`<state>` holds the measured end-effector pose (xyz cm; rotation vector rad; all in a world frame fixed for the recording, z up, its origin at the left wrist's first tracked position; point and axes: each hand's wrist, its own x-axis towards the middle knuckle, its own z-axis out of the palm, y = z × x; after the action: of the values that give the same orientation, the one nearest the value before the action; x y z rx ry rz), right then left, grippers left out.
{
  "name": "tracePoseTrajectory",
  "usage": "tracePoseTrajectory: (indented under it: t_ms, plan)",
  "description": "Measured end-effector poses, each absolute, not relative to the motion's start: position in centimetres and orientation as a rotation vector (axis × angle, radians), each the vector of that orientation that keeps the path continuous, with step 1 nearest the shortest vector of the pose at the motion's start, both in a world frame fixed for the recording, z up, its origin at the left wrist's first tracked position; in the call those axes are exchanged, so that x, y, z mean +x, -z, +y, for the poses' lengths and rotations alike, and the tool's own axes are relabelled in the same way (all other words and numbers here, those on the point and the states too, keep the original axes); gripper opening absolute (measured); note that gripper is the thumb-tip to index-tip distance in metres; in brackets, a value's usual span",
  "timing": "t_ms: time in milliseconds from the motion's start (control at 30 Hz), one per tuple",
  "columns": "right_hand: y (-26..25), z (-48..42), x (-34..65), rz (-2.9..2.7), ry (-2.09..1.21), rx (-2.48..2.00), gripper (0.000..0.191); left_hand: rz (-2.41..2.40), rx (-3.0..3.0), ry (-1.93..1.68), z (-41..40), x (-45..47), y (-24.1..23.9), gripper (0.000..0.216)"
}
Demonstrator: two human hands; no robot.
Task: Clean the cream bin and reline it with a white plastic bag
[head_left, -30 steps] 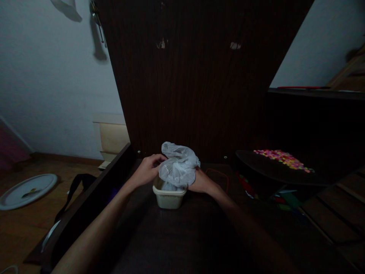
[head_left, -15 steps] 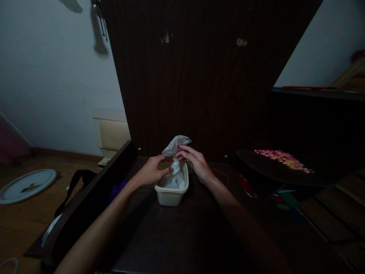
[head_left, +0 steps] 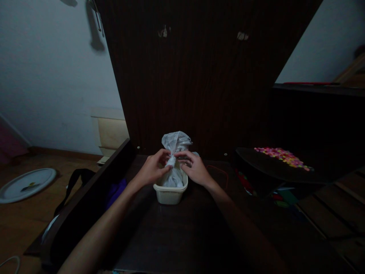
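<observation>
A cream plastic basket (head_left: pixel 170 195) with ribbed sides stands on the dark wooden surface in front of me. Inside it sits a whitish, see-through plastic bag (head_left: pixel 174 179), drawn tight at the neck, its loose top fanned out above. My left hand (head_left: pixel 155 166) grips the bag's neck from the left, thumb in front and fingers behind. From the right, my right hand (head_left: pixel 194 166) holds at the same neck with bent fingers, the index fingertip touching the gathered plastic. What the bag contains cannot be made out.
A dark wooden panel (head_left: pixel 188 83) rises behind the basket. To the right, a dark shelf (head_left: pixel 256 167) bears a heap of small colourful pieces (head_left: pixel 281 156). A purple cloth (head_left: pixel 115 193) lies by the left side board (head_left: pixel 88 205). On the floor sits a white oval lid-like thing (head_left: pixel 28 185).
The loose top of the bag has spread wider and more upright. My right hand has come lower and closer to the neck, its fingers more bent.
</observation>
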<state>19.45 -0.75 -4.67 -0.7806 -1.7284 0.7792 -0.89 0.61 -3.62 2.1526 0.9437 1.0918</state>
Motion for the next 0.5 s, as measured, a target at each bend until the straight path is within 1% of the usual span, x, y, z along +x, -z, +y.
tracePoseTrajectory:
  t_ms: [233,500]
  plan:
    - [4.34,-1.06,19.23,-1.89,-0.395,-0.842,0.027,0.824,2.175,-1.133,0.21,-0.89,3.92,0.019]
    - [4.48,-1.09,19.18,-1.909,-0.319,-0.932,0.02,0.77,2.106,-1.091,-0.11,-1.15,3.48,0.029]
